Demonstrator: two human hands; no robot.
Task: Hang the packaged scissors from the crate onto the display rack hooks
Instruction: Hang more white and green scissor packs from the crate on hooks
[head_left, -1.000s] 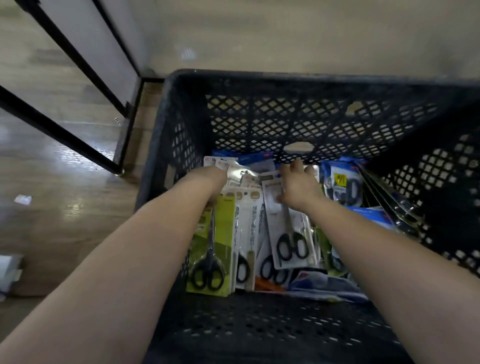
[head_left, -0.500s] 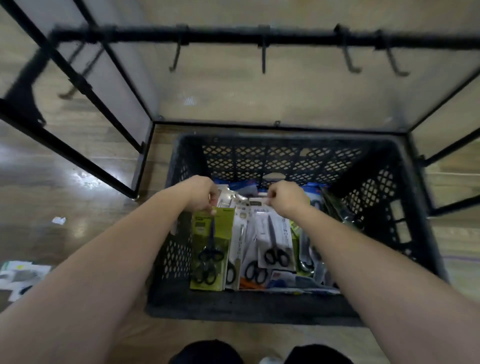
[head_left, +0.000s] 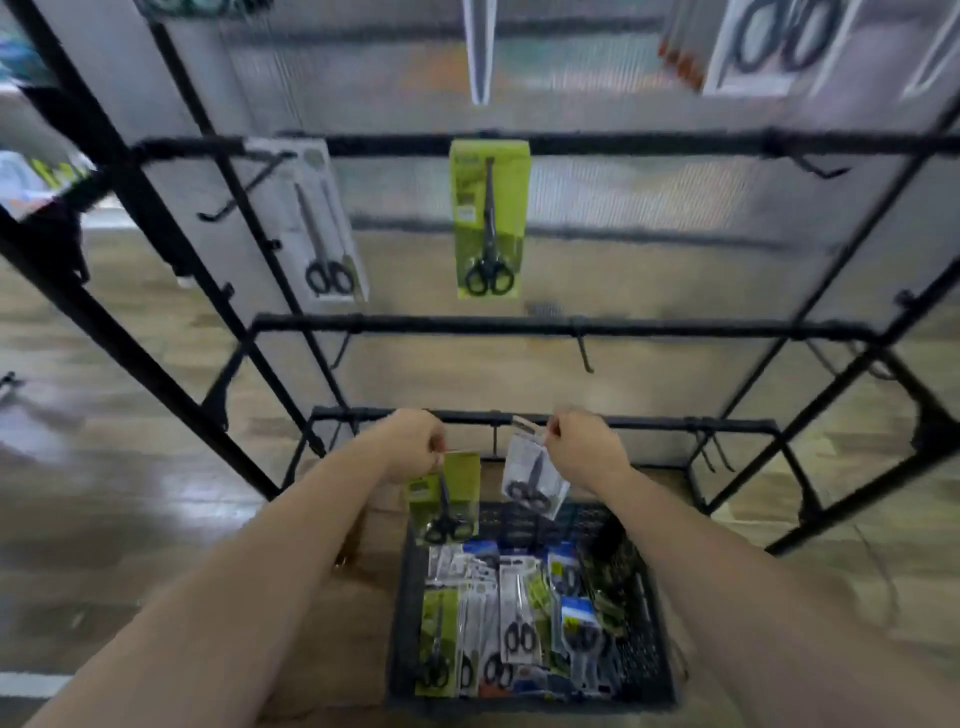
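Observation:
My left hand (head_left: 415, 444) pinches the top of a green scissors pack (head_left: 447, 496), which hangs below it above the crate. My right hand (head_left: 584, 447) pinches the top of a white scissors pack (head_left: 530, 475), tilted, close to the lowest rack bar (head_left: 649, 420). The black crate (head_left: 649, 613) sits on the floor under both packs and holds several more packaged scissors (head_left: 514, 618). On the display rack, a green pack (head_left: 488, 218) and a white pack (head_left: 324, 223) hang from the upper bar. Bare hooks (head_left: 584, 353) stick out from the middle bar.
The black rack frame (head_left: 130, 208) slants down on the left and its right side (head_left: 831, 291) on the right. More packs (head_left: 769, 47) hang at the top edge. Wooden floor (head_left: 130, 493) surrounds the crate.
Both hands have risen out of the crate, each lifting a scissors pack up to the lowest bar. The view has tilted up, and the rack's upper rows are visible.

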